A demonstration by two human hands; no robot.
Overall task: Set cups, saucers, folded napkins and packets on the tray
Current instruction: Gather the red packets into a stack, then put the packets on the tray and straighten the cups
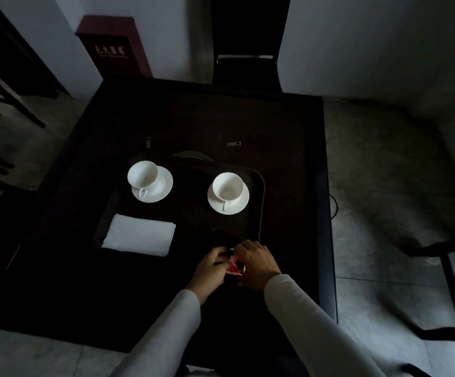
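Observation:
A dark tray [259, 186] lies on the dark table [289, 131]. On it stand two white cups on white saucers, one at the back left [150, 182] and one at the back right [227, 193]. A folded white napkin [139, 238] lies at the tray's front left. Just off the tray's front right corner, my left hand [210, 270] and my right hand [256, 263] together hold a small red and white packet [236, 266] between their fingers.
A dark chair [245, 50] stands behind the table and another [444, 281] at the right. A red box [115, 47] leans at the wall, back left. Two small metal pieces [234, 144] lie on the table beyond the tray.

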